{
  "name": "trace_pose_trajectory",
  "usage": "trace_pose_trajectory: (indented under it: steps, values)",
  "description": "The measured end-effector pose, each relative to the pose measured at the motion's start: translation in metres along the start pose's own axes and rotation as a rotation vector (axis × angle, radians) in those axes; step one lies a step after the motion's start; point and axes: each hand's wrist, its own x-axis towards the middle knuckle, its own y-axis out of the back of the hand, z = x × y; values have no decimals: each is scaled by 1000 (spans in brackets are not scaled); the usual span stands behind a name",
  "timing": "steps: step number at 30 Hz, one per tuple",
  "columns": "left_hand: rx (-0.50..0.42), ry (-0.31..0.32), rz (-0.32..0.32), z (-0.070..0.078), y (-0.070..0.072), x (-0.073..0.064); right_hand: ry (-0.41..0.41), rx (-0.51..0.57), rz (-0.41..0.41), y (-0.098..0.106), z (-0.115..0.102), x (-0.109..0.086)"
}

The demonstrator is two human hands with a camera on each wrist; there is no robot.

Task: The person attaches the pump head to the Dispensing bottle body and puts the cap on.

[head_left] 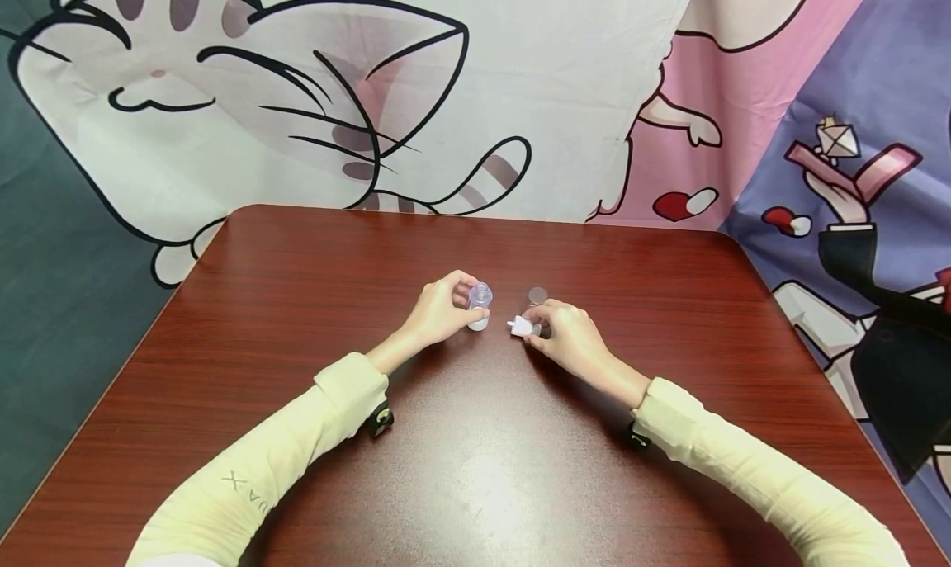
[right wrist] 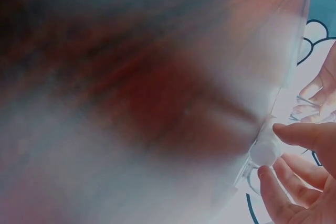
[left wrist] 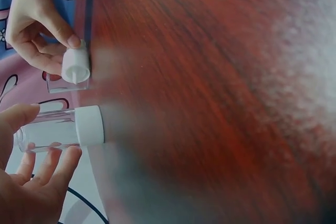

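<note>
head view: i record the left hand gripping an upright clear bottle just left of the right hand, which pinches a white nozzle cap; both look light, stiff, probably slick, best held by their sides.

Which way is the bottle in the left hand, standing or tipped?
Standing upright: the bottle has its narrow neck on top and white base below.

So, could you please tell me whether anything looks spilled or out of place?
Nothing stands out: the left hand holds the bottle upright, the right hand holds a white nozzle, and no spill shows.
</note>
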Motion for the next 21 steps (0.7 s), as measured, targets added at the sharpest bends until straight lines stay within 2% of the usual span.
trace_pose_trajectory:
  steps: [8,15,21]
  values:
    - [-73,-3,-13,0,-2,0,8,34,-16,0,0,0]
    - [-64,-10,-25,-2,-3,1,1,58,-39,0,-1,0]
    - [-71,-11,-25,-2,-3,1,15,35,-56,1,-1,1]
